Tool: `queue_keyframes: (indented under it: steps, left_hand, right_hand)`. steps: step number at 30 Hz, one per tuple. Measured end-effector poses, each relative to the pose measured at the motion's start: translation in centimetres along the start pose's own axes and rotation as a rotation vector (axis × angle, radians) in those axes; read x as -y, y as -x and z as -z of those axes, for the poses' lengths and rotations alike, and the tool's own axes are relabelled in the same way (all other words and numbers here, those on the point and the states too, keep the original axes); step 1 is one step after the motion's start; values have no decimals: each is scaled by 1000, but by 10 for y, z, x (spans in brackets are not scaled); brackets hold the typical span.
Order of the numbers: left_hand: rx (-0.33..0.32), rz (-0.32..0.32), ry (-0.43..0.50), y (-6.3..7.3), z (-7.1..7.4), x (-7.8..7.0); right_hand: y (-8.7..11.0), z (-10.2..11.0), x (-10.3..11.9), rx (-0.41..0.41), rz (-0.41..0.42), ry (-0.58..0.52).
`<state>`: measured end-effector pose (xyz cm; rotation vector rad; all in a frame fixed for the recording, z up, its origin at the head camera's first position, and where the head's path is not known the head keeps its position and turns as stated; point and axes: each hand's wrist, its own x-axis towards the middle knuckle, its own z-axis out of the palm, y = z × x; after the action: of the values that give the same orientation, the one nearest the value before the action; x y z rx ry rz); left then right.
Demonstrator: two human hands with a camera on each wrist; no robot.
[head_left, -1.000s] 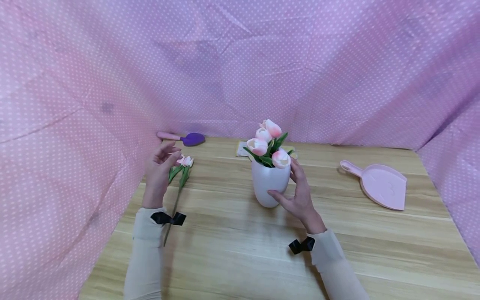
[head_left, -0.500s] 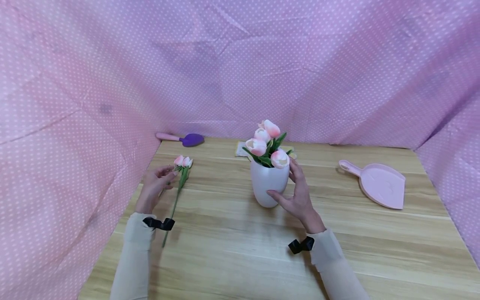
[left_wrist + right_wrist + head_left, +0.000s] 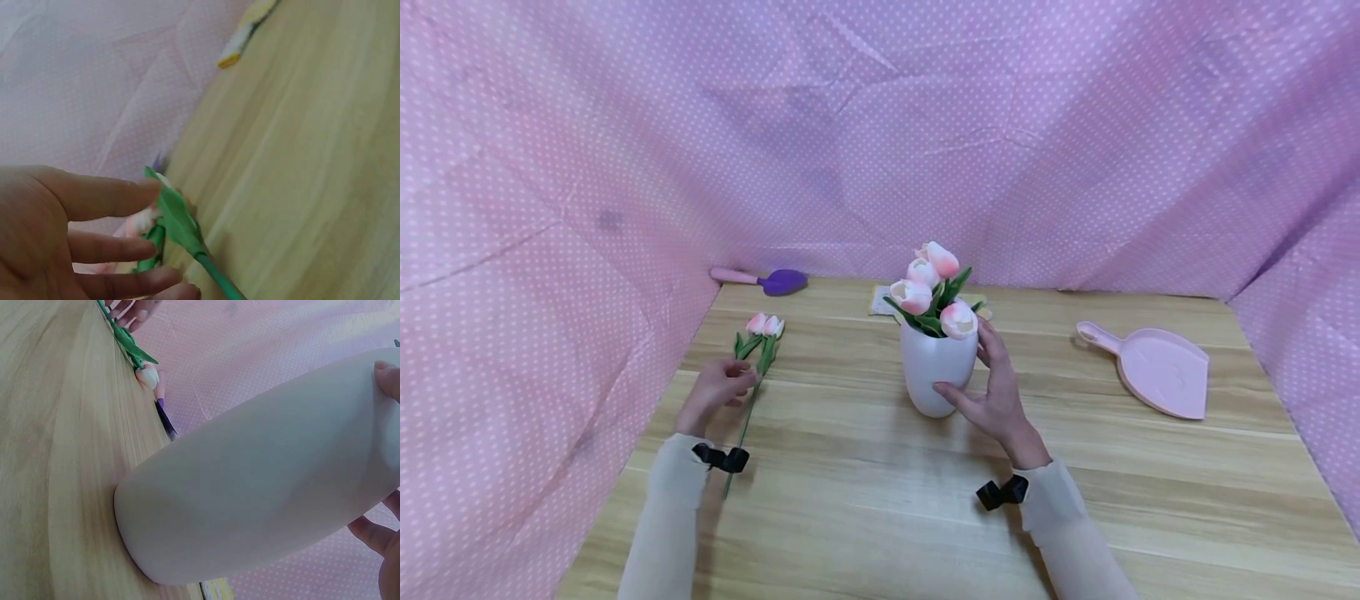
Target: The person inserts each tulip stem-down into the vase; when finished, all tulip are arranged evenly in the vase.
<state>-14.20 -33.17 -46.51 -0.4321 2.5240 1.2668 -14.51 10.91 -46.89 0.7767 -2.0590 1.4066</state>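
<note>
Pink-and-white tulips (image 3: 765, 326) with green leaves and long thin stems lie on the table at the left. My left hand (image 3: 718, 390) is low beside their stems, just under the leaves. In the left wrist view its thumb and fingers are extended and spread apart around a leaf (image 3: 178, 219); whether they touch it I cannot tell. My right hand (image 3: 1000, 408) holds a white vase (image 3: 937, 371) from its right side, thumb in front and fingers behind. Upright on the table, the vase (image 3: 250, 478) bears several more tulips (image 3: 958, 320).
At the back left lies a small trowel (image 3: 782, 282) with a purple blade and pink handle. A pink dustpan (image 3: 1163, 372) is on the right. Something flat, white and yellow (image 3: 880, 300), sits partly hidden behind the vase. Pink dotted cloth (image 3: 865, 150) borders the table.
My left hand has come down and toward me, from over the tulip blooms to beside the stems under the leaves. The right hand and the vase have stayed in place.
</note>
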Motion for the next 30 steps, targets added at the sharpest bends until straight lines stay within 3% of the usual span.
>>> queue_keyframes:
  steps: [5,14,19,30]
  left_hand:
    - [-38,53,-58,1,-7,0]
    - [-74,35,-235,-2,-19,-9]
    - [-86,49,-281,-6,-22,-15]
    - [-98,133,-397,-9,-24,-25]
  right_hand:
    - [1,0,0,0,-7,-9]
    - [1,1,1,0,-11,-16]
    - [1,2,3,9,-34,-22]
    - [-1,0,3,3,-26,-8]
